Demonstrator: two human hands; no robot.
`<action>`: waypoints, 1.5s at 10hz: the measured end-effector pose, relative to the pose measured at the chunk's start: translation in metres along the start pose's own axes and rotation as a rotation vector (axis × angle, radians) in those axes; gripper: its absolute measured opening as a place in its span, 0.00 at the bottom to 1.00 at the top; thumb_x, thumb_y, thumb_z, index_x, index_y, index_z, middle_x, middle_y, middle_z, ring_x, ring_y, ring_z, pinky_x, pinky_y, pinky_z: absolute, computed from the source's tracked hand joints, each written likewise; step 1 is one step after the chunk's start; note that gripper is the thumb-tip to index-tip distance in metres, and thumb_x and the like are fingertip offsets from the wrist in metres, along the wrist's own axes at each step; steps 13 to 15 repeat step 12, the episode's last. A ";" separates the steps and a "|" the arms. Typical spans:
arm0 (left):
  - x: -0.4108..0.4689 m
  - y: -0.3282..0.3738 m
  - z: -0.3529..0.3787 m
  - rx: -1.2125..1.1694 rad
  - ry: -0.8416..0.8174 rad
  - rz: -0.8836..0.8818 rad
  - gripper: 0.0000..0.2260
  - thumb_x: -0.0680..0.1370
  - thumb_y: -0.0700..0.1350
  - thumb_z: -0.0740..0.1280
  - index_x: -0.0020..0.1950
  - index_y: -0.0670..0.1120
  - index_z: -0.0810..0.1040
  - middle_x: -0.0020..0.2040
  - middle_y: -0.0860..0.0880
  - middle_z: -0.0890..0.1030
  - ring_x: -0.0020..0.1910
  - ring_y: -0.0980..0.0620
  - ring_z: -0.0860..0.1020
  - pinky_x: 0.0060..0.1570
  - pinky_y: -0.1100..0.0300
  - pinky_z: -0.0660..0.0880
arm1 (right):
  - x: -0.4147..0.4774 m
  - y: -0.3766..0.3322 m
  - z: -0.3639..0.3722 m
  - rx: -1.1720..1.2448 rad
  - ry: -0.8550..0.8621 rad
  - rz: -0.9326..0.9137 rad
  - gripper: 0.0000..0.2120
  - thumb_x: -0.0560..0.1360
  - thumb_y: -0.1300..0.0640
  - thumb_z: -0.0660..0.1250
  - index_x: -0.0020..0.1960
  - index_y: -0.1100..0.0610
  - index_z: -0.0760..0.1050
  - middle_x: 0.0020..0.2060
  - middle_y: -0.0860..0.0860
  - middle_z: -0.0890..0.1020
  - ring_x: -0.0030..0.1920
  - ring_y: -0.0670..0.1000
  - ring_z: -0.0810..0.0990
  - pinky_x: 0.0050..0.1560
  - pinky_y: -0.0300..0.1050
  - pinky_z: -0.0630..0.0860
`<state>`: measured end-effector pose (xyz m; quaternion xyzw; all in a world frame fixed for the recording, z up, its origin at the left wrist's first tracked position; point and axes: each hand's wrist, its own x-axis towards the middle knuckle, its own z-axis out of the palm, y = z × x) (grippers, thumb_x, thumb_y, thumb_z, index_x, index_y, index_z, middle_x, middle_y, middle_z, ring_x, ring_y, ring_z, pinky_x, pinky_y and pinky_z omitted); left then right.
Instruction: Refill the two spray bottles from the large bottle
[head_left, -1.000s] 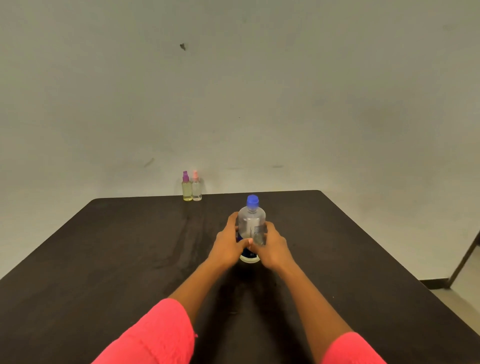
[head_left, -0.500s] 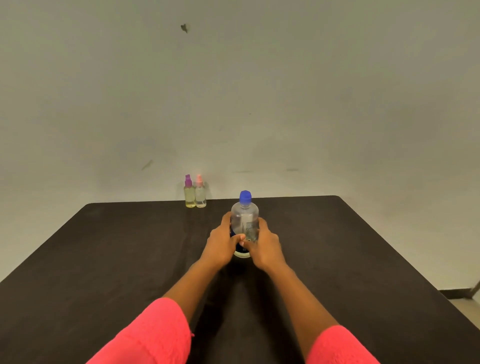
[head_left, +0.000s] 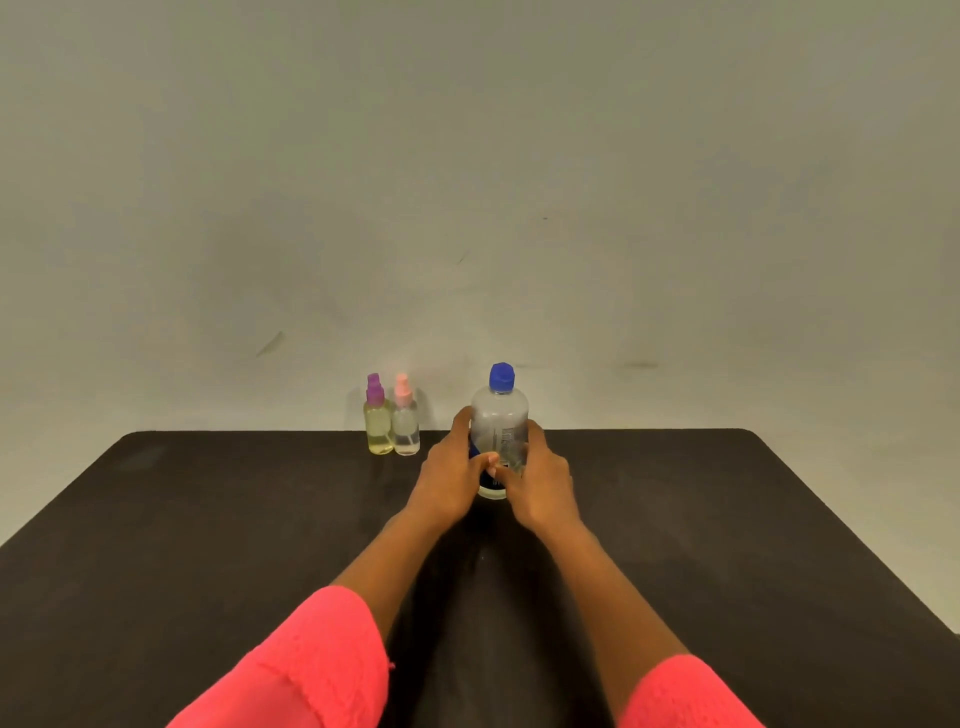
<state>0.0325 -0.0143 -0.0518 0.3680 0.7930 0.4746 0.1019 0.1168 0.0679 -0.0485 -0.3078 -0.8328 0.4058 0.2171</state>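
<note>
A large clear bottle (head_left: 500, 415) with a blue cap stands upright on the dark table (head_left: 208, 519), a little back of centre. My left hand (head_left: 451, 478) grips its left side and my right hand (head_left: 540, 480) grips its right side, thumbs meeting in front over its lower half. Two small spray bottles stand side by side at the table's far edge, just left of the large bottle: one with a purple top and yellowish liquid (head_left: 378, 422), one with a pink top and clear liquid (head_left: 405, 423).
A plain grey wall (head_left: 467, 182) rises right behind the table's far edge. The table's right edge slants down toward the lower right corner.
Both hands have slid the large bottle farther back on the table, closer to the two spray bottles. The view has shifted a little.
</note>
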 end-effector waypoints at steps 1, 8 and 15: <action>0.019 -0.005 0.001 -0.019 0.011 0.000 0.25 0.79 0.41 0.62 0.73 0.50 0.57 0.65 0.46 0.75 0.60 0.49 0.76 0.58 0.58 0.71 | 0.021 0.001 0.004 0.009 0.005 -0.009 0.28 0.75 0.57 0.68 0.71 0.53 0.60 0.63 0.54 0.75 0.63 0.56 0.75 0.59 0.46 0.73; 0.061 -0.012 -0.004 -0.003 -0.015 -0.077 0.27 0.80 0.41 0.61 0.75 0.50 0.54 0.70 0.48 0.69 0.65 0.50 0.72 0.59 0.63 0.68 | 0.066 -0.009 0.011 0.091 -0.053 0.104 0.33 0.74 0.59 0.68 0.74 0.50 0.57 0.62 0.53 0.77 0.59 0.52 0.77 0.57 0.42 0.73; 0.036 0.020 -0.016 0.067 0.074 -0.089 0.31 0.80 0.45 0.61 0.76 0.49 0.45 0.76 0.47 0.58 0.70 0.48 0.66 0.62 0.60 0.67 | 0.053 -0.032 -0.017 -0.071 -0.079 0.000 0.36 0.77 0.58 0.64 0.77 0.53 0.46 0.76 0.50 0.55 0.75 0.50 0.54 0.71 0.41 0.55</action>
